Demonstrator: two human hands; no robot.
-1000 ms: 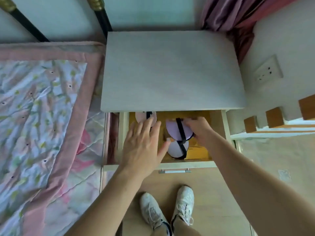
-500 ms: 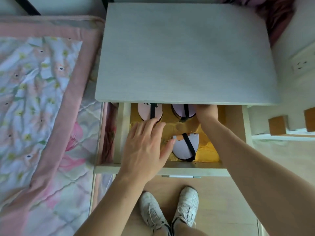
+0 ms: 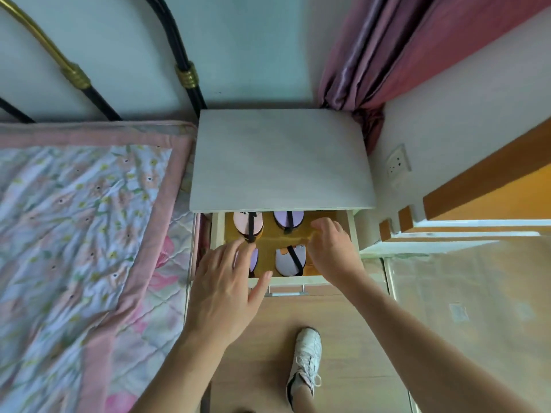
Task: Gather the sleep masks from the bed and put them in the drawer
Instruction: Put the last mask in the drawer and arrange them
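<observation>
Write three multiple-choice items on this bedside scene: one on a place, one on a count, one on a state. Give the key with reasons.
1. Where does the pink folded sleep mask with the black strap lie in the open white drawer with the yellow lining?
A. back left
B. front right
C. on the nightstand top

2. How many sleep masks show in the drawer?
A. two
B. four
C. six

3. What is the left hand doing?
A. gripping the drawer handle
B. hanging spread over the drawer's front left, holding nothing
C. lifting the quilt

Key: 1 A, it sits by the rear wall on the bed side. 2 B, two lie at the back, two in front. 3 B, its fingers are straight and apart.
</observation>
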